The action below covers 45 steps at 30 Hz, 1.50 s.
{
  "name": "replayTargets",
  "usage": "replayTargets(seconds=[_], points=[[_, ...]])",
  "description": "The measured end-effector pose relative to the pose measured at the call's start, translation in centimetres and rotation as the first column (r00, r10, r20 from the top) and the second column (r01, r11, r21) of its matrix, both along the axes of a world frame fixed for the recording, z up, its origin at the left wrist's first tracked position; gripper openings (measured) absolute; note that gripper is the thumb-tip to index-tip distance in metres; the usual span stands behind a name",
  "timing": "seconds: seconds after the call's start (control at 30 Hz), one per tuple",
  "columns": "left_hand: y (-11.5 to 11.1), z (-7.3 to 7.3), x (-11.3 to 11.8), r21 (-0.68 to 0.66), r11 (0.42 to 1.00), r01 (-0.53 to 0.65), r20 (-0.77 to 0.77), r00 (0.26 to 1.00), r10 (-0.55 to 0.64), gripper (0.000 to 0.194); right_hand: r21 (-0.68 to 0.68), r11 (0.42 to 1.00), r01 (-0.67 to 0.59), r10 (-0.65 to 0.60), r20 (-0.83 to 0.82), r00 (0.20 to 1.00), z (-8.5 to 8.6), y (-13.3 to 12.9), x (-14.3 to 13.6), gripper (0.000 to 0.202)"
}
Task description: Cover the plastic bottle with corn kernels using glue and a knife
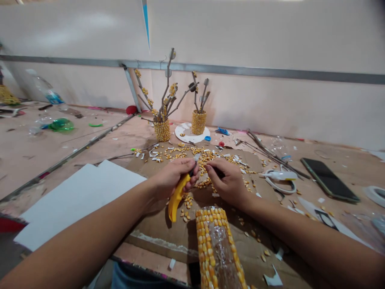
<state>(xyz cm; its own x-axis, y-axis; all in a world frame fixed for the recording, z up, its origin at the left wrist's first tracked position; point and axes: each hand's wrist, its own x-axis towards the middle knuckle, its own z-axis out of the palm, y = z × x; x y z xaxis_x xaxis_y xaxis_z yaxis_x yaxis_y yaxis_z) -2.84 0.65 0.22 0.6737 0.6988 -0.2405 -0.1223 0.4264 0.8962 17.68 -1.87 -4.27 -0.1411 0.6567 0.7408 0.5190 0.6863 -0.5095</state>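
Observation:
My left hand [180, 176] is closed around a yellow-bodied tool [177, 198] with a dark neck and a pale tip pointing up and away; its exact kind is unclear. My right hand [227, 180] is just right of that tip, with curled fingers and the thumb against the index finger. Whatever it may hold is hidden. Loose corn kernels [204, 184] lie under and beyond both hands on a cardboard sheet [159, 237]. Close to me, below my hands, a clear cylinder [221, 241] is partly covered in rows of kernels, with a bare strip down its side.
Two kernel-covered pots [162, 131] with twigs stand at the back, one on a white disc [188, 136]. White sheets [81, 204] lie left. To the right are a glue bottle [281, 176], a tape ring [270, 185], twigs [261, 146] and a phone [329, 179].

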Motion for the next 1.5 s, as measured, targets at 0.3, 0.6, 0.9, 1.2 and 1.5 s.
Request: replayTargets(seconds=[0.3, 0.6, 0.9, 1.2, 1.5], points=[[0.3, -0.4, 0.3, 0.212, 0.97, -0.118, -0.131, 0.98, 0.148, 0.047, -0.074, 0.976, -0.207, 0.213, 0.083, 0.974, 2.6, -0.2, 0.7, 0.015], [0.1, -0.1, 0.6, 0.278, 0.958, -0.065, -0.228, 0.965, 0.131, 0.03, 0.088, 0.982, -0.167, 0.132, 0.308, 0.942, 2.9, -0.8, 1.2, 0.017], [0.0, 0.0, 0.6, 0.242, 0.97, -0.029, -0.218, 0.972, 0.084, 0.036, 0.203, 0.966, -0.16, 0.012, 0.581, 0.814, 3.0, -1.2, 1.9, 0.024], [-0.3, 0.5, 0.3, 0.225, 0.972, 0.064, -0.253, 0.967, -0.005, 0.045, -0.3, 0.871, -0.389, 0.49, 0.483, 0.725, 8.6, -3.3, 3.4, 0.015], [-0.6, 1.4, -0.3, 0.205, 0.854, 0.478, -0.319, 0.858, -0.404, 0.018, -0.499, 0.771, -0.396, 0.631, 0.517, 0.578, 9.7, -5.7, 2.5, 0.016]])
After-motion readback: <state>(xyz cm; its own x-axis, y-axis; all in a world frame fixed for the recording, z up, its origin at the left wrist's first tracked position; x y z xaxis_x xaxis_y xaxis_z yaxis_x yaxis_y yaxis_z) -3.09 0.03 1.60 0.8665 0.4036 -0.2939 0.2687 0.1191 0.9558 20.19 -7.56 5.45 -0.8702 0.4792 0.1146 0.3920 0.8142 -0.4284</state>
